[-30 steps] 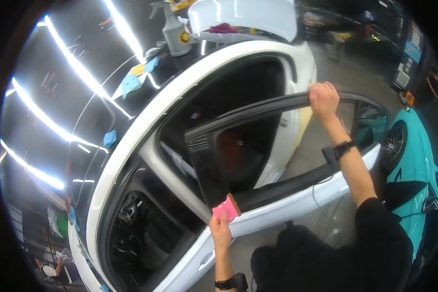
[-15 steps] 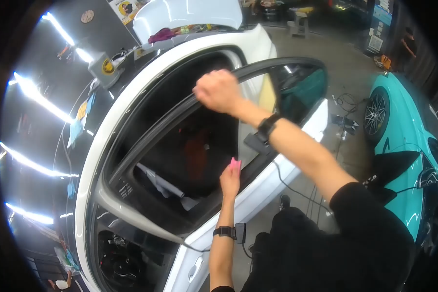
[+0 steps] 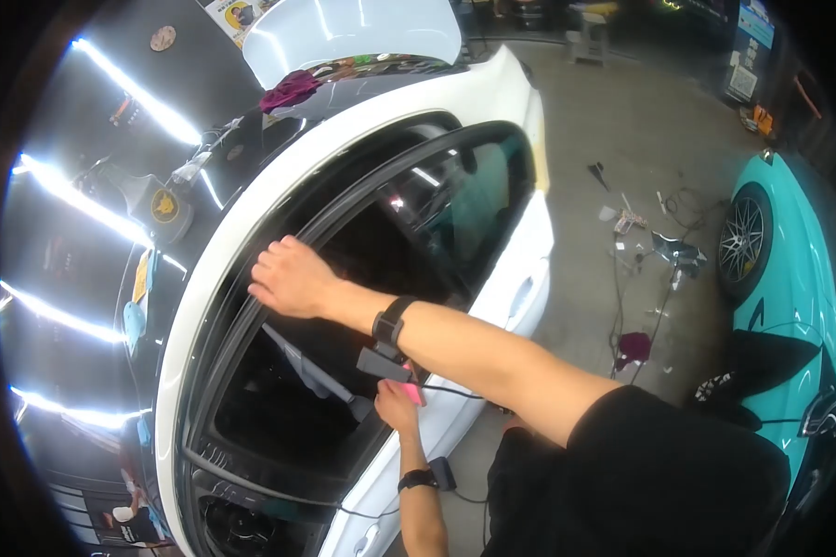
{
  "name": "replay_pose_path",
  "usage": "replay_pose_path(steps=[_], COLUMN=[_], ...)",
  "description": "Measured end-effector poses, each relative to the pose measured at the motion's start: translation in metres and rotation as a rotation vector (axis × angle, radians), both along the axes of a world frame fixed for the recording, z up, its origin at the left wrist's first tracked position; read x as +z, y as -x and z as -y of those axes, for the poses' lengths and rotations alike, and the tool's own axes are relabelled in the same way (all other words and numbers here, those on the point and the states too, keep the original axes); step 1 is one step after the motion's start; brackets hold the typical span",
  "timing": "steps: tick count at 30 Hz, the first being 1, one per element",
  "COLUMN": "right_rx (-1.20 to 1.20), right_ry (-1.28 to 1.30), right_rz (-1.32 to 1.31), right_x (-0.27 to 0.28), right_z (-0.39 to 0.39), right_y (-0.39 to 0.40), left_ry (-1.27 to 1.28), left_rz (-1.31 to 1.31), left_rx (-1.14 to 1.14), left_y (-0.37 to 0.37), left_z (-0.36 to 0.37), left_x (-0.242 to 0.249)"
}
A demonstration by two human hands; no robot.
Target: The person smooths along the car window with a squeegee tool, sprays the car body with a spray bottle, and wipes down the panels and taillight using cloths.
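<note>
My right hand [image 3: 293,277] is closed over the black window frame [image 3: 353,193] of the white car's door [image 3: 522,269], its fingers curled around the upper edge. Below it, my left hand [image 3: 397,406] grips a small flat pink scraper [image 3: 409,390] beside the lower edge of the window opening. A black band with a box-shaped device [image 3: 381,364] sits on my right wrist and partly covers the scraper. My left wrist wears a similar device [image 3: 443,473]. Through the dark window a pale strip of material [image 3: 311,367] shows inside the car.
A teal car [image 3: 799,241] stands at the right. Cables, scraps and a dark red cloth [image 3: 633,349] lie on the floor [image 3: 594,121] between the cars. Another maroon cloth [image 3: 290,91] lies on the white car near its raised white panel [image 3: 353,37].
The door has swung inward, nearer the car body. My right hand has moved left and down along the frame; my left hand has shifted left and down with the pink scraper.
</note>
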State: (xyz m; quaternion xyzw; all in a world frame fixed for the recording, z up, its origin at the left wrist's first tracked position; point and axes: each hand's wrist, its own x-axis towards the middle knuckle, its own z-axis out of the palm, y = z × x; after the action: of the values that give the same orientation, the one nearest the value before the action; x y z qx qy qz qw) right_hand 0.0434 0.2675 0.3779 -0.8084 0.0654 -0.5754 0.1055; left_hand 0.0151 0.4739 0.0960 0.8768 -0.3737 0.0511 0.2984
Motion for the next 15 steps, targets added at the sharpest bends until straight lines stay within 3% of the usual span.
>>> replay_pose_path(steps=[1, 2, 4, 6, 10, 15], right_rx=[0.098, 0.111, 0.299, 0.347, 0.27, 0.09], right_ry=[-0.057, -0.054, -0.054, -0.082, -0.011, -0.323], right_rz=[-0.173, -0.188, -0.05, -0.125, -0.12, -0.101], right_x=[0.001, -0.003, -0.004, -0.015, -0.014, 0.041], right_z=[0.001, 0.003, 0.006, 0.013, 0.084, 0.217], right_y=[0.0, -0.002, -0.008, 0.012, 0.053, 0.058], left_ry=[-0.028, -0.058, -0.071, -0.072, -0.064, -0.013], left_rz=[-0.086, -0.178, -0.106, -0.101, -0.089, -0.072], left_rx=[0.093, 0.194, 0.239, 0.286, 0.336, 0.377], left_y=[-0.004, -0.007, -0.015, -0.018, -0.023, -0.024], left_z=[0.004, 0.006, 0.009, 0.011, 0.014, 0.017], left_x=[0.002, 0.002, 0.004, 0.004, 0.006, 0.002])
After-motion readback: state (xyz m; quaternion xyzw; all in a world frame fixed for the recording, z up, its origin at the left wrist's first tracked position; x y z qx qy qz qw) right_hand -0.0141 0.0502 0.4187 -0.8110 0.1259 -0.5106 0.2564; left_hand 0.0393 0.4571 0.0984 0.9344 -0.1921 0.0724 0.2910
